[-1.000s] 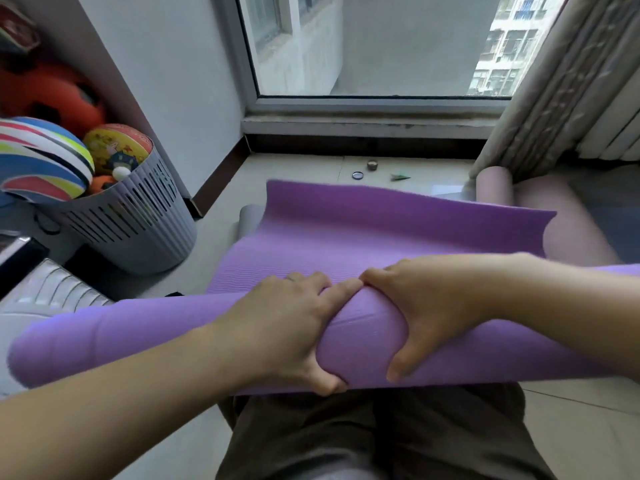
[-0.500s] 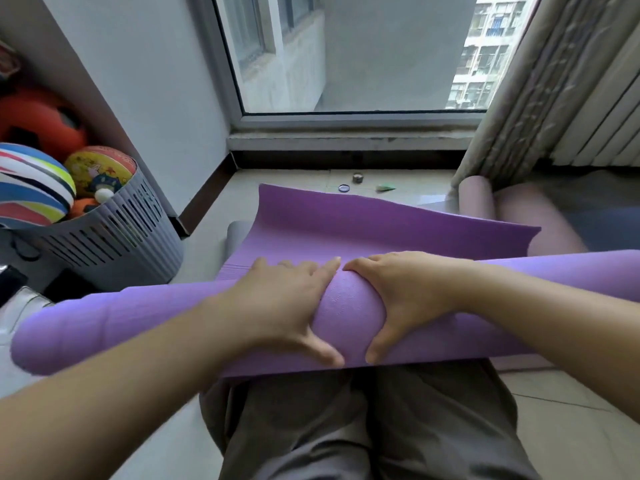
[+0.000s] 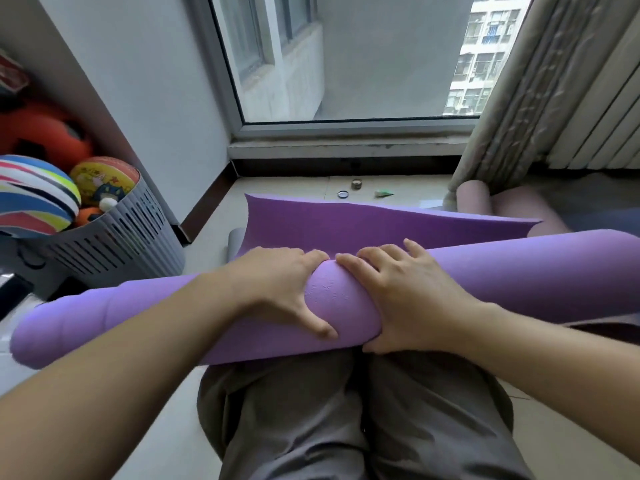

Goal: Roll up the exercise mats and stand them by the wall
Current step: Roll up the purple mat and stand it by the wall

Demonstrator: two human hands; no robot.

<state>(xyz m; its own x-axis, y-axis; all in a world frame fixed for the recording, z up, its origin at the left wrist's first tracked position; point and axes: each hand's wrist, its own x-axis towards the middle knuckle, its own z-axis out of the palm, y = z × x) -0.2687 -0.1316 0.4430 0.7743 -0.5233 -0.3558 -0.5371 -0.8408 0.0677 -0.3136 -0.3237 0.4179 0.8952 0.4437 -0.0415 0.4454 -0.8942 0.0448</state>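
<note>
Purple exercise mat rolls another turn forward under your left hand and right hand, fingers curled over it, thumbs beneath; only a short flap remains unrolled.

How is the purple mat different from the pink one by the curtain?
The purple mat is only partly rolled, its far end loose and flat; the pink mat looks fully rolled. The purple mat lies across the person's lap, gripped by the left hand and the right hand; the pink mat lies by the curtain, untouched. Both are roll-shaped, and neither stands upright yet.
</note>
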